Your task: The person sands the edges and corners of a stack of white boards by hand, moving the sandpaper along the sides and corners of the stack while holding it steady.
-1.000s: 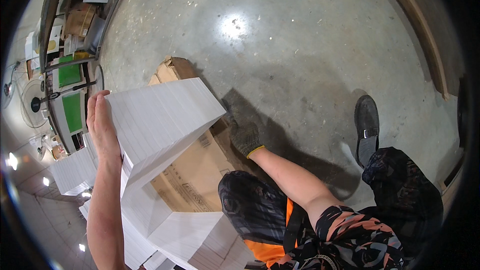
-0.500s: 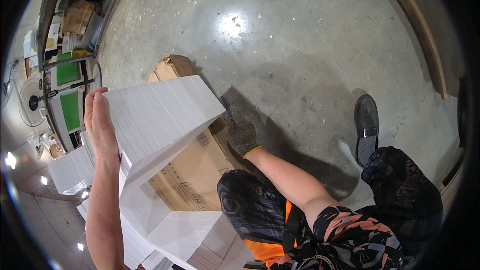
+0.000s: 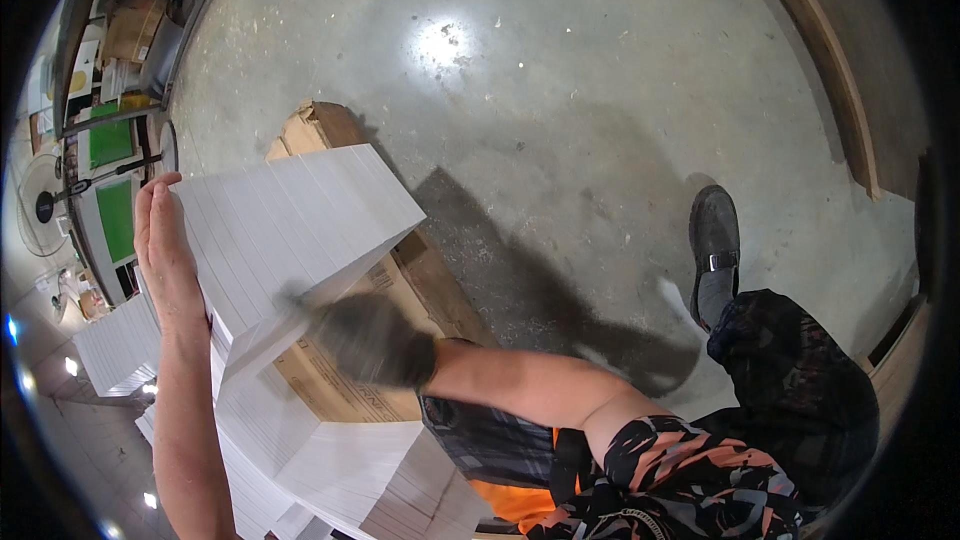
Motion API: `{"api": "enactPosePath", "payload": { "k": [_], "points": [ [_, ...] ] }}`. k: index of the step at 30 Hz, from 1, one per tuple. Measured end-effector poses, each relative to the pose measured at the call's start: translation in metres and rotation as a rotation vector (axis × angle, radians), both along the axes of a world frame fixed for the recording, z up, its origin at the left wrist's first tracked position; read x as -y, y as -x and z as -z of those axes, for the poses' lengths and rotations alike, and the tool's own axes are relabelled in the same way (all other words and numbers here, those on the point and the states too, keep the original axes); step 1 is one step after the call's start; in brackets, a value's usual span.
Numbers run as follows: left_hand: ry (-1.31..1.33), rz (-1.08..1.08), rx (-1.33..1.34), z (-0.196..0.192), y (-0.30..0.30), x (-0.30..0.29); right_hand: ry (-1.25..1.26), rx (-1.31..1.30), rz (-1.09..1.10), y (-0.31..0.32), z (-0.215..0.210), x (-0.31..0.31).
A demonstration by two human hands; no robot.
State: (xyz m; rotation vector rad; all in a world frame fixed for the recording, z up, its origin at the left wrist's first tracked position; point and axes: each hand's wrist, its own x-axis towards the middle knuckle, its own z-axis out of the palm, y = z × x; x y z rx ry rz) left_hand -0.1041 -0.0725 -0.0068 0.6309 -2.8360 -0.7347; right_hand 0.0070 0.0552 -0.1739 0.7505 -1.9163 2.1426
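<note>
A tall stack of white boards [image 3: 290, 220] stands on flattened brown cardboard [image 3: 330, 380]. My bare left hand [image 3: 165, 240] lies along the stack's left side, its fingers stretched out and its palm toward the boards. My right hand [image 3: 375, 340], in a dark knitted glove, is over the cardboard at the near side of the stack. Motion smears its fingers, so I cannot make out whether they touch the boards or hold anything. Closer to me, a lower stack of white boards [image 3: 350, 470] sits beside my knee.
More white boards [image 3: 118, 345] are piled at the left. Beyond them are a standing fan [image 3: 45, 205], a rack with green panels [image 3: 112, 143] and a cardboard box [image 3: 135, 30]. A brown board edge [image 3: 835, 70] runs along the right. My shoe [image 3: 715, 230] rests on the concrete floor [image 3: 560, 130].
My gloved right hand has moved left, from the stack's right corner to its near side over the cardboard. My left hand keeps its place on the boards. The whole view has shifted slightly.
</note>
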Motion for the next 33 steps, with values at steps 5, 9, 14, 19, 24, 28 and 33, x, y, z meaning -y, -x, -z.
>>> {"api": "enactPosePath", "payload": {
  "k": [5,9,14,19,24,28,33],
  "points": [
    [0.04,-0.001,-0.043,0.005,0.003,-0.011,0.123,0.383,0.138,-0.005,0.008,0.004],
    [0.039,0.005,-0.013,0.001,0.002,-0.012,0.025,0.626,0.193,-0.002,0.031,0.004],
    [0.017,-0.028,-0.029,0.004,0.0,-0.012,0.076,-0.206,0.131,-0.016,-0.092,-0.012],
    [0.003,-0.047,-0.02,0.001,0.001,-0.011,0.049,0.59,0.119,-0.019,0.012,0.02],
    [0.031,-0.029,-0.033,0.003,0.002,-0.016,0.083,0.344,0.197,-0.015,0.005,0.015],
    [0.031,0.007,-0.048,0.005,0.003,-0.003,0.17,-0.045,-0.022,-0.012,-0.093,-0.005],
    [0.047,-0.01,-0.035,0.004,-0.001,0.001,0.154,0.636,0.035,0.003,0.012,-0.025]
  ]
}}
